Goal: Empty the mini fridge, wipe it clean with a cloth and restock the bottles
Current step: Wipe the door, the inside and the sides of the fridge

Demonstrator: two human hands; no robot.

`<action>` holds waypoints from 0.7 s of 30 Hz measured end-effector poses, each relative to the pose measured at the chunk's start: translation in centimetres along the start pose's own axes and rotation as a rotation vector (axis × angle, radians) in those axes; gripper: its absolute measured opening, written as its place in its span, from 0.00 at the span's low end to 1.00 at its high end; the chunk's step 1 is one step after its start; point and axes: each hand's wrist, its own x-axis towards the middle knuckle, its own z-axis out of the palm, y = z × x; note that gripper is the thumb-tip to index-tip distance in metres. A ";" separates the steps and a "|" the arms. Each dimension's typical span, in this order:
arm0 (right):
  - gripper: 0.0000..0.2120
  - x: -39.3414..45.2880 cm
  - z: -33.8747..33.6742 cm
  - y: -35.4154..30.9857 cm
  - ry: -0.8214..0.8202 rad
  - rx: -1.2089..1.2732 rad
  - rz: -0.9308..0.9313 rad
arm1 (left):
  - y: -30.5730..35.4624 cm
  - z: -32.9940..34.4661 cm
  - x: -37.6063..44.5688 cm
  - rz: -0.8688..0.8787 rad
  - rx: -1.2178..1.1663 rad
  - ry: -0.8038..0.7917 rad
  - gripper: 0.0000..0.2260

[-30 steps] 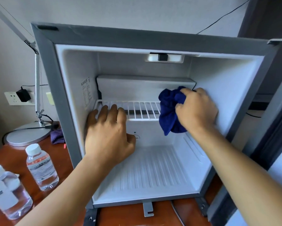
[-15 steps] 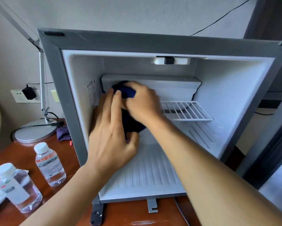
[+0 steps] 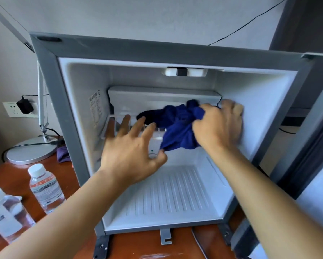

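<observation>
Mini fridge (image 3: 50,75) sits on a reddish wooden tabletop (image 3: 9,176), door open, interior white with no bottles inside. Right hand (image 3: 219,126) is deep in the upper right of the cavity, fingers (image 3: 237,109) curled round a bunched dark blue cloth (image 3: 177,126), gripping it tight. Knuckles are close against the right inner wall; actual contact with the wall is too blurred to tell. Cloth spreads leftward from the fist over the wire shelf (image 3: 157,129) and in front of the small freezer box (image 3: 157,98) at the back, with one corner hanging down below shelf level.

Left hand (image 3: 132,156) is inside the left half, palm away from the camera, fingers straight and spread, holding nothing. Fingertips reach the front edge of the wire shelf, thumb pointing right toward the hanging cloth corner. Whether the fingertips press on the shelf can't be told, motion blur.

Fridge floor is ribbed, bare. A light housing (image 3: 186,71) sits at the top centre of the interior, and a label sticker (image 3: 96,107) on the left inner wall.

Two water bottles stand upright on the tabletop left of the fridge, outside it: one bottle (image 3: 45,189) with a white cap close to the fridge's left front corner, a second bottle (image 3: 2,214) nearer the camera at the left edge, partly cut off. Behind them is a desk lamp base (image 3: 31,150), with a small purple cloth (image 3: 62,153) just beside it against the fridge side. A wall socket (image 3: 13,110) with a black adapter plugged in is on the wall.
</observation>
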 end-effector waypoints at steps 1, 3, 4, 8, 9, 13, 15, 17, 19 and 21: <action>0.22 -0.5 -0.1 0.6 0.069 0.004 0.001 | -0.1 -0.3 1.1 0.021 0.004 -0.059 0.40; 0.31 -1.7 -0.3 0.4 0.119 0.043 -0.021 | -0.8 -0.8 3.3 0.046 0.023 -0.199 0.45; 0.36 -2.3 -0.4 0.0 0.067 0.060 -0.014 | -1.2 -0.9 4.1 0.044 0.029 -0.245 0.48; 0.40 -2.1 0.5 -0.7 -0.160 -0.140 -0.002 | -1.9 -0.4 4.7 0.071 0.046 -0.268 0.46; 0.36 -1.2 0.7 -0.5 -0.168 -0.163 0.002 | -1.9 -0.3 4.4 0.079 0.024 -0.251 0.45; 0.20 2.3 -0.1 1.0 -0.071 0.169 0.172 | -2.0 -0.5 3.8 0.037 -0.090 -0.100 0.44; 0.18 2.2 -0.1 1.0 0.137 0.423 0.283 | -2.0 -0.6 3.8 0.006 -0.102 -0.088 0.42; 0.19 1.9 -0.2 -0.3 0.306 0.476 0.230 | -1.8 -0.3 4.1 0.034 0.001 -0.178 0.39; 0.20 3.1 -0.2 -2.1 0.326 0.448 0.173 | -1.7 -0.1 4.4 0.051 0.069 -0.267 0.36; 0.21 4.8 0.9 -4.0 0.286 0.389 0.103 | -1.8 0.0 4.5 0.064 0.073 -0.282 0.35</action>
